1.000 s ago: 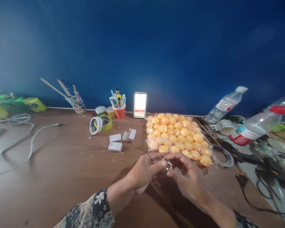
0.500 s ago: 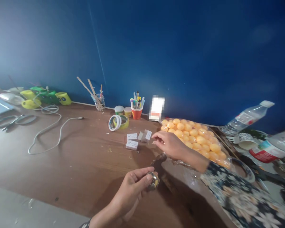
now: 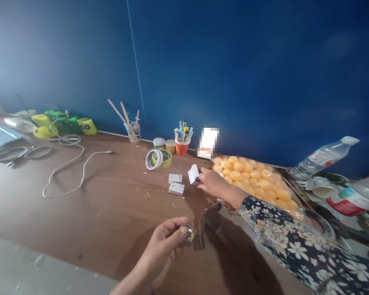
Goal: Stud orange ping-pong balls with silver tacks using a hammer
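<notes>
The left thumb and fingers pinch a shiny ball point(image 3: 189, 234), which is held just above the table point(image 3: 110, 223) near its front edge; a yellowish patch shows on its side. The left hand point(image 3: 162, 246) is otherwise loosely curled, its thumb laid across the ball's near face. The fingers of the right hand point(image 3: 213, 183) are bent at the right edge of a white box point(image 3: 193, 174), which is tilted; whether they grip it or only touch it cannot be told. The right forearm, in a flowered sleeve point(image 3: 295, 241), reaches in across the near side of a bag of orange balls point(image 3: 258, 180).

Just left of the white box lie two small boxes point(image 3: 176, 189), one behind the other. Farther back, a white tape roll point(image 3: 161, 157) leans by a yellow tape roll point(image 3: 168, 159), with two lidded jars point(image 3: 159, 143) behind them and a red cup point(image 3: 182, 148) of pens beside the jars. A pale cable point(image 3: 110, 152) loops over the table's left part. At the far right, a clear bottle point(image 3: 324, 157) slants before the blue wall point(image 3: 233, 61).
</notes>
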`<action>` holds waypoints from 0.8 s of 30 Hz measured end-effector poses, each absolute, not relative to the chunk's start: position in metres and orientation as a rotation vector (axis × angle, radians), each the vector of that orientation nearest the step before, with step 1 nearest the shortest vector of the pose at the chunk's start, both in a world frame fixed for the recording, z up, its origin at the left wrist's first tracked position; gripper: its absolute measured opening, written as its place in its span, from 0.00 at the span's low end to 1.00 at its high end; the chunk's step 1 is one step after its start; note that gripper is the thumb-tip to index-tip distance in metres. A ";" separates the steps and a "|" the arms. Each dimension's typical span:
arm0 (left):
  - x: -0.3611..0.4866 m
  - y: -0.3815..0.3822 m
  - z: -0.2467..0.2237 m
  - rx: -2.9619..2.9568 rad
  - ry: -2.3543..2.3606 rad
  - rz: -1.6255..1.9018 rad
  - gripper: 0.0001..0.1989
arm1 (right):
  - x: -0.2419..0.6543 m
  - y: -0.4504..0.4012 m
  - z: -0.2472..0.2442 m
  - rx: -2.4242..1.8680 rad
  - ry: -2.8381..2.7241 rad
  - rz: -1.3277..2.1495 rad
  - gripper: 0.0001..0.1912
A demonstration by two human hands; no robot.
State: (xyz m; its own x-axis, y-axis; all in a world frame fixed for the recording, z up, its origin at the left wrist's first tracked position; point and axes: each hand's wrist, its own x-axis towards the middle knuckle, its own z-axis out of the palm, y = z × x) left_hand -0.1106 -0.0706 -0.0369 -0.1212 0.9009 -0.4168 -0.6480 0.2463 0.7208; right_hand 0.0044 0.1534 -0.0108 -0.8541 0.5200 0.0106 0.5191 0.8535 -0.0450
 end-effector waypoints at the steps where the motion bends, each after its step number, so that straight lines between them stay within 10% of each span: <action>1: -0.111 -0.069 -0.038 0.334 1.032 1.363 0.17 | 0.007 0.152 -0.011 -0.870 -3.002 0.071 0.05; 24: -0.137 -0.048 -0.046 1.421 1.834 1.049 0.20 | -0.025 0.108 -0.012 -0.893 -2.738 0.626 0.13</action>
